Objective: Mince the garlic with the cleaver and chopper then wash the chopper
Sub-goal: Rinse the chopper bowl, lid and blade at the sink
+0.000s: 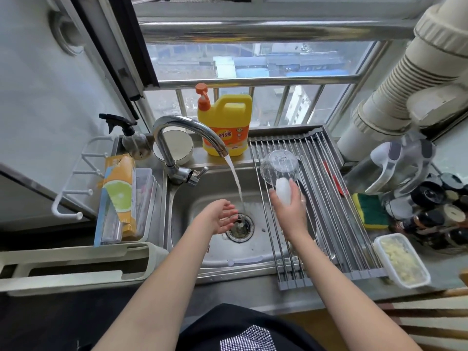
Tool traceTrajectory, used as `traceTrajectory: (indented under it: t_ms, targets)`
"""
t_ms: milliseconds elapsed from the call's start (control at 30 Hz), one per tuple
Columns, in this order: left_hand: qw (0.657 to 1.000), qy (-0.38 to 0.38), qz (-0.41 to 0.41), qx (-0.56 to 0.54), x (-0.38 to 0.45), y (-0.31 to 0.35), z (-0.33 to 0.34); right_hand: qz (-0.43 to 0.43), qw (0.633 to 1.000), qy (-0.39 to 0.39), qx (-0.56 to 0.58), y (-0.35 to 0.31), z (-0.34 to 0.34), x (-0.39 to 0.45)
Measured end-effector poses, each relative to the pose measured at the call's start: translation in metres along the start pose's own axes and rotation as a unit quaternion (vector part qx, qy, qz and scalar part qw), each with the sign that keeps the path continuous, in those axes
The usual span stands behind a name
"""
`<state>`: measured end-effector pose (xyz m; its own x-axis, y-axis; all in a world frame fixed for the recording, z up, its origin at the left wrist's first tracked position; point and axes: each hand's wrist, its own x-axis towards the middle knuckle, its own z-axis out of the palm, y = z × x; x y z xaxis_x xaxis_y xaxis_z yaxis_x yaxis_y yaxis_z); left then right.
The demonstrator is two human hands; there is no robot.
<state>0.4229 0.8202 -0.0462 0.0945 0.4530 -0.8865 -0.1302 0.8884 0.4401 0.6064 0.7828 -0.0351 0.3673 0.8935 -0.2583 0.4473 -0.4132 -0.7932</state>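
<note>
Water runs from the chrome tap (pixel 187 130) into the steel sink (pixel 182 224). My left hand (pixel 221 215) is open, palm up, beside the stream above the drain (pixel 240 226). My right hand (pixel 288 206) grips the white part of the chopper (pixel 283 191) over the roll-up drying rack (pixel 326 198). The chopper's clear bowl (pixel 279 167) lies upside down on the rack just beyond that hand. A white tub of minced garlic (pixel 400 259) stands on the counter at the right.
A yellow dish-soap jug (pixel 225 125) stands on the sill behind the sink. A spray bottle (pixel 131 138), a bowl (pixel 177 148) and a box (pixel 119 193) sit to the left. A sponge (pixel 372 209), spice jars (pixel 435 206) and a jug (pixel 390 165) crowd the right counter.
</note>
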Motion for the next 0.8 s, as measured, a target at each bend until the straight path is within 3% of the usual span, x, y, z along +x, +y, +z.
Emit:
traceTrajectory:
  t_ms: [67, 200, 467, 533, 600, 667, 700, 800]
  targets:
    - [1.000, 0.011, 0.000, -0.010, 0.002, -0.001, -0.004, -0.031, 0.970, 0.057, -0.233, 0.008, -0.006, 0.010]
    - [0.999, 0.024, 0.000, -0.039, -0.001, -0.002, -0.011, 0.025, 0.929, 0.009, -0.369, 0.015, -0.009, 0.030]
    - [1.000, -0.017, 0.021, 0.010, -0.005, -0.006, -0.023, 0.047, 0.901, -0.100, -0.419, 0.039, 0.001, 0.036]
    - [0.999, -0.016, 0.019, 0.027, -0.005, -0.007, -0.025, -0.008, 0.901, -0.053, -0.430, 0.037, 0.009, 0.025]
    - [1.000, -0.001, 0.019, 0.019, -0.003, -0.009, -0.027, -0.159, 0.920, -0.015, -0.358, 0.030, 0.020, 0.008]
    - [0.999, 0.025, 0.031, -0.003, 0.001, -0.009, -0.029, -0.284, 0.902, -0.103, -0.308, 0.024, 0.039, -0.011]
    - [0.998, 0.040, 0.041, -0.011, 0.003, -0.009, -0.031, -0.294, 0.884, -0.176, -0.317, 0.025, 0.052, -0.017]
    - [0.994, 0.082, 0.078, -0.008, 0.013, -0.012, -0.037, -0.164, 0.844, -0.331, -0.389, 0.045, 0.090, -0.016]
